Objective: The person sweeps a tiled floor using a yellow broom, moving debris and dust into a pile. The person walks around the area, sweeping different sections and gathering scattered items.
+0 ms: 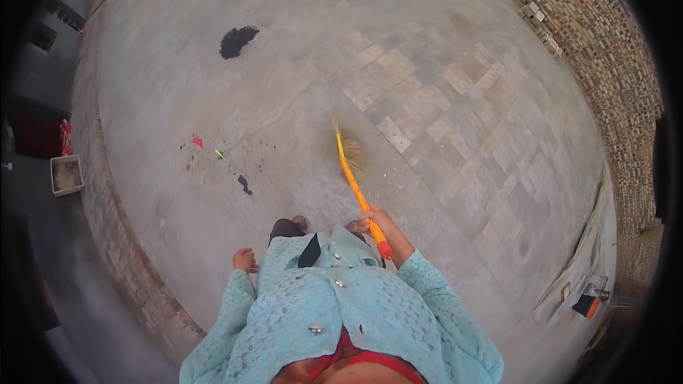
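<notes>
1. Right hand (375,222) is wrapped around the orange broom (353,174) handle; its bristles blur against the paved floor (441,121).
2. Left hand (245,260) hangs curled and empty; its fingers are partly hidden.

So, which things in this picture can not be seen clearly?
- Left hand, head view: closed into a fist; too small to tell if it holds anything.
- Feet: mostly hidden by the person's own body.
- Broom bristles: blurred, so their contact with the floor is unclear.
- Small scraps on the floor: too small to identify.
- Items at the right wall: distorted by the rim.
</notes>
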Demonstrator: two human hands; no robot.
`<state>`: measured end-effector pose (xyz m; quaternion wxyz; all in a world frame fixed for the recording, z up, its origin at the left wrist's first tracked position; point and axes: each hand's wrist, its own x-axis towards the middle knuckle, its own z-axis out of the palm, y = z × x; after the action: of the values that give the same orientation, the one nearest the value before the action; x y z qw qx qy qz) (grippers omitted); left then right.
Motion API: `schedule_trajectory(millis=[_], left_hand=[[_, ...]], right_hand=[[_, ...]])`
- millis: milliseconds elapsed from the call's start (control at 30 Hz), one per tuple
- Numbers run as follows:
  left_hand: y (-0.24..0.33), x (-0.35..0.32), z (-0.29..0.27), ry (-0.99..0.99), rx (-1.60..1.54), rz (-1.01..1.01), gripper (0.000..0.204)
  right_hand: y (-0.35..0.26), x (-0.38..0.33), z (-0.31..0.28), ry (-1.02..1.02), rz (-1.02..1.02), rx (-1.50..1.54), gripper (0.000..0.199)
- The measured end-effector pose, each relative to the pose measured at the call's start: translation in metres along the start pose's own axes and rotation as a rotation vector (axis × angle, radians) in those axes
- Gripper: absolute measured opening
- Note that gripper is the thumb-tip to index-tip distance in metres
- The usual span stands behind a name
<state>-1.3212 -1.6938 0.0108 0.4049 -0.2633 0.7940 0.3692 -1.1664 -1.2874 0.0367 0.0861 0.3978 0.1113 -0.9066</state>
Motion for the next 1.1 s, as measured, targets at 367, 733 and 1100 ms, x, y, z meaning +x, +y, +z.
schedule_trajectory(millis=[367, 733, 1100], left_hand=[[0.003, 0.035, 0.04, -0.004, -0.08, -0.176, 0.028], [0.142, 0.102, 0.111, -0.193, -0.14, -0.026, 0.029], [0.167, 0.049, 0.107, 0.007, -0.203, -0.165, 0.029]], right_hand=[[-0.119, 0.019, 0.101, -0.167, -0.058, -0.174, 0.057], [-0.194, -0.047, 0.086, 0.33, -0.233, -0.113, 0.051], [-0.24, 0.106, 0.052, 0.143, 0.124, -0.032, 0.033]])
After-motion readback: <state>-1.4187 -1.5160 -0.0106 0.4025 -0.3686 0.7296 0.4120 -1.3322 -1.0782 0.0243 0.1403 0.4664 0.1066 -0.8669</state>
